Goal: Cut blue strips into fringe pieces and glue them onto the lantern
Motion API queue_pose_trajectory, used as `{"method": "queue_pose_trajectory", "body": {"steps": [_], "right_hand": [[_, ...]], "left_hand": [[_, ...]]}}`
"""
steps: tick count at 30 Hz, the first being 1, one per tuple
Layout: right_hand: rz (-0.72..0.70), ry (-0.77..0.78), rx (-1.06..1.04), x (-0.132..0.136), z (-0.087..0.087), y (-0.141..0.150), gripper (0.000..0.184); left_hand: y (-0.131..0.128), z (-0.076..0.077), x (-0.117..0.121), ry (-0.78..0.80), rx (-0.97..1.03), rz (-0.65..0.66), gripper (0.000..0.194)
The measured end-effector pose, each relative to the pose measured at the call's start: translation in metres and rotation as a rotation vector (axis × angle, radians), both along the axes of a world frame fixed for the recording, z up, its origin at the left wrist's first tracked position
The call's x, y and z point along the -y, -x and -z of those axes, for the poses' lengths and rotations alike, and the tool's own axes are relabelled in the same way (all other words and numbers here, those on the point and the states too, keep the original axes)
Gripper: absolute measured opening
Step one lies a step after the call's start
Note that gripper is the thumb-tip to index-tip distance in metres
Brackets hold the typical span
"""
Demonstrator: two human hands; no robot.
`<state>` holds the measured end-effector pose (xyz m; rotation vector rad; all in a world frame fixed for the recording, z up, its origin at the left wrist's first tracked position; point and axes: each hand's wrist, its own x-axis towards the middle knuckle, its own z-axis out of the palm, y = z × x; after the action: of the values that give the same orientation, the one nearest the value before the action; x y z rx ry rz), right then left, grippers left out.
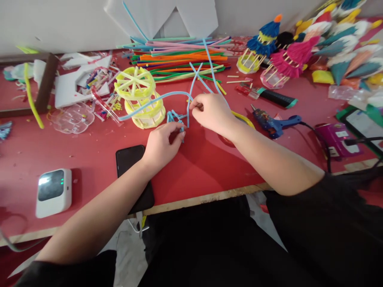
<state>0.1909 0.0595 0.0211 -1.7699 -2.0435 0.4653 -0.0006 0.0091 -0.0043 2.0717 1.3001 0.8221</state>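
Left hand (163, 145) pinches a little bunch of bent blue stems (171, 116) over the red tabletop (200, 171). The right hand (214, 113) seems to pinch a long blue stem (167, 94). Some blue bits look bent already; long ends stick out, not yet bent. Beside them stands a yellow frame (143, 120), all built.

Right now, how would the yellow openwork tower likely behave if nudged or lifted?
The yellow openwork tower is probably light, since it is mostly gaps. Its slim uprights look fragile, so squeezing might snap them. Standing upright, it may tip if pushed high.
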Motion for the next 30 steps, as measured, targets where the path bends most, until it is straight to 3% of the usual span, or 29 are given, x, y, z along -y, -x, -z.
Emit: {"method": "queue_pose_trajectory", "body": {"steps": [10,19,22,26,30], "right_hand": [[0.043,-0.085,0.219,-0.028,0.030,0.015,0.013],[0.070,-0.041,0.120,-0.019,0.013,-0.004,0.014],[0.109,0.018,-0.130,-0.004,0.010,-0.013,0.012],[0.146,0.219,-0.686,0.012,0.015,-0.022,0.029],[0.119,0.246,-1.129,0.020,0.021,-0.029,0.029]], "left_hand": [[0.001,-0.003,0.000,-0.071,0.032,0.002,0.020],[0.002,-0.007,-0.001,0.033,0.243,-0.158,0.019],[0.002,-0.006,-0.002,0.096,0.324,-0.143,0.017],[0.000,-0.004,-0.001,0.162,0.410,-0.100,0.016],[-0.001,-0.003,0.003,0.136,0.460,-0.072,0.018]]}}
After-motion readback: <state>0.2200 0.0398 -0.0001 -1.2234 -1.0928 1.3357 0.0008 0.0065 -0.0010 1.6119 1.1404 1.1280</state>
